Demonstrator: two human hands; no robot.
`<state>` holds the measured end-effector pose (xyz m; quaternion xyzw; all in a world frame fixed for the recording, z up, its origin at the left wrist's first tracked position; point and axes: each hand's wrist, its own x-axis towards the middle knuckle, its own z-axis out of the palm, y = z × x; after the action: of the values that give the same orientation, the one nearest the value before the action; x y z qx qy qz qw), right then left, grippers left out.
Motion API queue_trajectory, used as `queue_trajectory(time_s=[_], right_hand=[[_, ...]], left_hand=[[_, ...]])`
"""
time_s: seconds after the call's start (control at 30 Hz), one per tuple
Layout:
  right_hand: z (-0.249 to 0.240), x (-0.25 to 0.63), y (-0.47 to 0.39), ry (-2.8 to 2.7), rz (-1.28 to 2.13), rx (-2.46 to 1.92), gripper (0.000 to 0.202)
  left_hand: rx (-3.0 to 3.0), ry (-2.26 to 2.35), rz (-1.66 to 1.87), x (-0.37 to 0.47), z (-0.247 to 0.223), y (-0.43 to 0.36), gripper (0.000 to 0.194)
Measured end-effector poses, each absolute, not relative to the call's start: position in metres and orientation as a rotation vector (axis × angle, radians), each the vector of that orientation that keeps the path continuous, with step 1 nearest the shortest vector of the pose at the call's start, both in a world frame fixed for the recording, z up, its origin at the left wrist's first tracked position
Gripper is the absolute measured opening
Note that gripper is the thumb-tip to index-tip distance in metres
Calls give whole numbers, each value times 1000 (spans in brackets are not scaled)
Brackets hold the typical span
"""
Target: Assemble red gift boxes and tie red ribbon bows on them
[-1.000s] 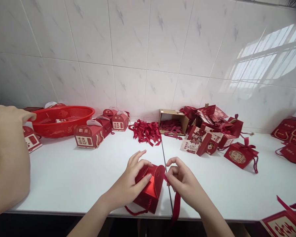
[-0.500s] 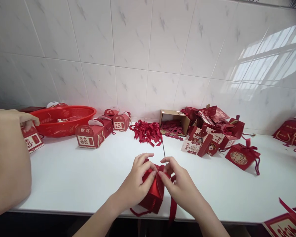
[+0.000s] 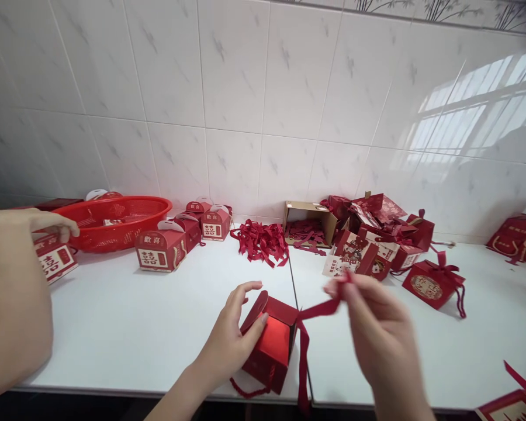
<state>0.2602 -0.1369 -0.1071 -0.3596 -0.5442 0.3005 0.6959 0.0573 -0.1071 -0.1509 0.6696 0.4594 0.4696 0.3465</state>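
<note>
From here I see an open red box (image 3: 269, 345) at the near edge of the white table (image 3: 135, 333), about mid-way across, its top flaps unfastened and a bright red inside showing; left hand (image 3: 233, 336) on the box's left side, fingers curved, thumb touching the top by the left flap (image 3: 255, 310), can't tell if it grips or just steadies; right hand (image 3: 379, 327) raised to the right of the box, blurred, thumb and fingers closed on a dark red ribbon (image 3: 322, 309); ribbon runs from those fingers to the box's right flap, other end hanging down beside it past the near edge; far middle, a heap of ribbons (image 3: 260, 241) just left of a cardboard box (image 3: 332, 227); far right, a pile of red boxes (image 3: 379, 219), with a bow-tied box (image 3: 429, 285) nearer; far left, a red basket (image 3: 127, 237), and a co-worker's hand (image 3: 56, 223) on a printed box (image 3: 58, 260)
</note>
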Motion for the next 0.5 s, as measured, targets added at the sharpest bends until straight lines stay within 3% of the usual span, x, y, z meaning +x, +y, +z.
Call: queue_trajectory(time_s=[0.17, 0.27, 0.4, 0.5], right_hand=[[-94, 272, -173, -957, 213, -521, 4], [-99, 257, -158, -1078, 412, -723, 5], [-116, 228, -121, -1478, 888, -1002, 20], [-127, 207, -105, -1690, 836, -1126, 17]], left_hand=[[1313, 1073, 1292, 58, -164, -104, 30], [1008, 1008, 1287, 63, -164, -107, 36], [828, 900, 1327, 67, -163, -112, 45], [796, 831, 1347, 68, -165, -114, 48]])
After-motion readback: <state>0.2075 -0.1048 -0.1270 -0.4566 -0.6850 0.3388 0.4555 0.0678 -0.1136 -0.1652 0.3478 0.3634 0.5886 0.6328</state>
